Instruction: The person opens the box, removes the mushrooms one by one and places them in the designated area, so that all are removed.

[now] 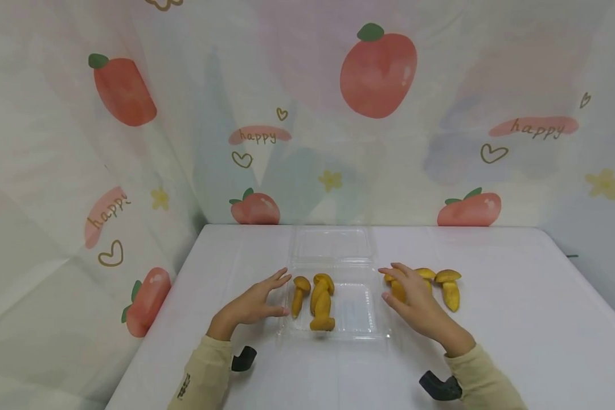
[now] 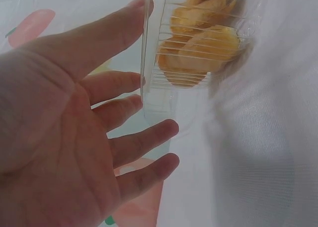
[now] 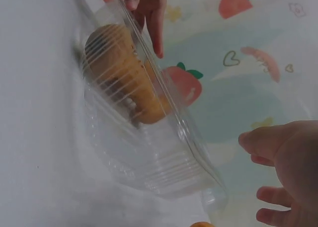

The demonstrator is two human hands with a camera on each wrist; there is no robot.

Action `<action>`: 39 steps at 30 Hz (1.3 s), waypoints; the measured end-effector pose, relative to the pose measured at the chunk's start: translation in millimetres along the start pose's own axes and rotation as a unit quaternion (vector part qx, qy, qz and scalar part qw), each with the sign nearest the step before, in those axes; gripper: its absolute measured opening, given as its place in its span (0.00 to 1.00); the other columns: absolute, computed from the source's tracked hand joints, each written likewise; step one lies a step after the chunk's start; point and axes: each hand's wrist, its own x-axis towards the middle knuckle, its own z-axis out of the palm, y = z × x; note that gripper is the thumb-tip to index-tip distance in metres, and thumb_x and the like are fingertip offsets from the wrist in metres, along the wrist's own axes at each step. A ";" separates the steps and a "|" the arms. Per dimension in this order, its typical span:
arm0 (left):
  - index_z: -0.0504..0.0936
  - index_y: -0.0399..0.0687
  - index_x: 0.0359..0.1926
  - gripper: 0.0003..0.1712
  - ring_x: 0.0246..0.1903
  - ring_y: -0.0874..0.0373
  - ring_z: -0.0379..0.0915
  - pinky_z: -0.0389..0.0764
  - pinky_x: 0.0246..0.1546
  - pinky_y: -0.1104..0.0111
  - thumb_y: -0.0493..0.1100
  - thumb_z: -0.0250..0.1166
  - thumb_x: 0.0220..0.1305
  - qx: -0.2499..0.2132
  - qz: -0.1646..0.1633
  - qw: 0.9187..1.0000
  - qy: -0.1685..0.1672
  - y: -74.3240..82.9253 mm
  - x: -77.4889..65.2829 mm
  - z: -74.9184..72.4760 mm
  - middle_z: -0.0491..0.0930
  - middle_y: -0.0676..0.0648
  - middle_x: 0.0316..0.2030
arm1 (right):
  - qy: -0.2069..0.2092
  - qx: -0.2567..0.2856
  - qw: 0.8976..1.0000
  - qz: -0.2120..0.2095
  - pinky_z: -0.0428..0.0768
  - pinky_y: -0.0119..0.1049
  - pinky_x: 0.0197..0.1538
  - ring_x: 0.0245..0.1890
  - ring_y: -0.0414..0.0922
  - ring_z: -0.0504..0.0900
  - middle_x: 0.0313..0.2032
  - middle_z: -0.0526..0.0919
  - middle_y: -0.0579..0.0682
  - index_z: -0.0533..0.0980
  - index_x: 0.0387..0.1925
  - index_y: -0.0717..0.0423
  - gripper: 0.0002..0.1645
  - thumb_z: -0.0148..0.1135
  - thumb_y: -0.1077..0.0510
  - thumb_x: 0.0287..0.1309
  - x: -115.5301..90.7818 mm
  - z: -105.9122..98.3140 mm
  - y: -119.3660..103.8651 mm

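A clear plastic clamshell box lies with its lid folded back, away from me. In its left half are three yellow-brown mushrooms, also seen through the ribbed wall as mushrooms in the left wrist view. My left hand is at the box's left edge, fingers spread; the thumb and some fingertips are at the rim, though contact is hard to tell. To the right of the box, my right hand hovers with its fingers extended, gripping nothing. It partly covers more mushrooms on the table.
A white cloth covers the table. Printed curtains with fruit and lettering hang behind it and along its left side. Black curved pieces sit beside both wrists.
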 end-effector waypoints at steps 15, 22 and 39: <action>0.59 0.44 0.78 0.48 0.79 0.39 0.46 0.55 0.75 0.39 0.47 0.72 0.63 0.001 -0.007 1.000 -0.004 5.2 -1.3 -0.6 0.48 0.42 0.81 | -0.055 0.023 0.997 -0.045 0.68 0.70 0.66 0.70 0.65 0.67 0.70 0.70 0.62 0.72 0.67 0.51 0.28 0.64 0.55 0.67 7.4 34.5 -35.9; 0.59 0.45 0.78 0.48 0.79 0.39 0.46 0.54 0.75 0.39 0.49 0.72 0.63 0.000 -0.010 1.000 0.001 1.9 -2.3 -0.6 0.48 0.43 0.81 | -0.121 0.048 0.989 -0.064 0.68 0.67 0.69 0.71 0.65 0.66 0.71 0.67 0.65 0.69 0.70 0.57 0.30 0.61 0.57 0.69 19.0 46.3 -48.1; 0.59 0.42 0.78 0.48 0.79 0.38 0.46 0.55 0.75 0.38 0.48 0.72 0.63 -0.001 0.008 1.000 -0.001 2.3 -0.9 -1.9 0.48 0.40 0.81 | -0.170 0.082 0.977 -0.096 0.69 0.65 0.69 0.71 0.64 0.67 0.71 0.67 0.64 0.68 0.71 0.53 0.32 0.64 0.58 0.68 26.5 60.6 -45.6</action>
